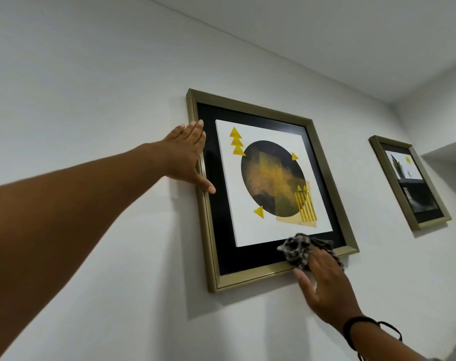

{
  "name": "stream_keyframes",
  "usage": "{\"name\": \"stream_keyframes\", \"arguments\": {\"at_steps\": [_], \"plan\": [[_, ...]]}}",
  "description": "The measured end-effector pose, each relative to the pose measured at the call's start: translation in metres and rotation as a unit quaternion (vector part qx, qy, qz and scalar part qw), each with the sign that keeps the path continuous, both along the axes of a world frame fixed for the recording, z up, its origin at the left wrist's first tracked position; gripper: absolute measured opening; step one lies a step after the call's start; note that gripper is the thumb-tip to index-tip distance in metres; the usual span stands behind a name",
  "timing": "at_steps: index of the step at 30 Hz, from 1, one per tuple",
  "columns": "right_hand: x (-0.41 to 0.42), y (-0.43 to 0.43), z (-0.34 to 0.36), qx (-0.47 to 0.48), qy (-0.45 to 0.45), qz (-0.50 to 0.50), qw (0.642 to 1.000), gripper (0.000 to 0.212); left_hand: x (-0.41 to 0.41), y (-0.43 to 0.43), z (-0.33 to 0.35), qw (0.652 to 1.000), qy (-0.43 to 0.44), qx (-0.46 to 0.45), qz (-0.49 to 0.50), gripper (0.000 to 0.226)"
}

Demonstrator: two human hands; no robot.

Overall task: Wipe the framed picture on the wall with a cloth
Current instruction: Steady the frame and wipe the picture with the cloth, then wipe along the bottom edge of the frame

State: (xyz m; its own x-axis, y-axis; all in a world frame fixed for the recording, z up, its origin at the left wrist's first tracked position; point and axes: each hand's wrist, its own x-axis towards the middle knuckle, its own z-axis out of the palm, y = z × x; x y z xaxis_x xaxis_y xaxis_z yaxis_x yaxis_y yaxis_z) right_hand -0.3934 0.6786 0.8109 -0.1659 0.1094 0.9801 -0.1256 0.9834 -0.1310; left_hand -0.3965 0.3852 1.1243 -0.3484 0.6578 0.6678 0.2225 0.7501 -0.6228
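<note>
A gold-framed picture [250, 276] hangs on the white wall, showing a dark circle with yellow triangles on a white sheet inside a black mat. My left hand [186, 158] lies flat against the frame's left side, fingers pointing up and the thumb over the black mat. My right hand [325, 285] presses a crumpled black-and-white checked cloth [298, 250] onto the lower right of the picture, where the black mat meets the bottom rail. The cloth covers part of that rail. A dark band circles my right wrist.
A second, smaller gold-framed picture [414, 222] hangs further right on the same wall. The ceiling runs above, and a white ledge [448, 152] juts out at the far right corner.
</note>
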Motion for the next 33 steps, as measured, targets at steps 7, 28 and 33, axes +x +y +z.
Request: {"name": "stream_keyframes", "arguments": {"at_steps": [7, 28, 33], "plan": [[0.003, 0.0, 0.022, -0.229, 0.006, -0.019, 0.973, 0.058, 0.007, 0.003, -0.002, 1.0, 0.001, -0.001, 0.017, 0.148], [0.135, -0.332, -0.141, -0.402, -0.315, 0.551, 0.66, 0.03, 0.15, -0.2, -0.514, 0.546, -0.402, 0.67, -0.302, 0.051], [0.185, -0.427, -0.39, -0.501, -0.608, 0.414, 0.456, 0.035, 0.232, -0.306, -0.766, 0.075, -0.672, 0.73, -0.1, 0.061]]}}
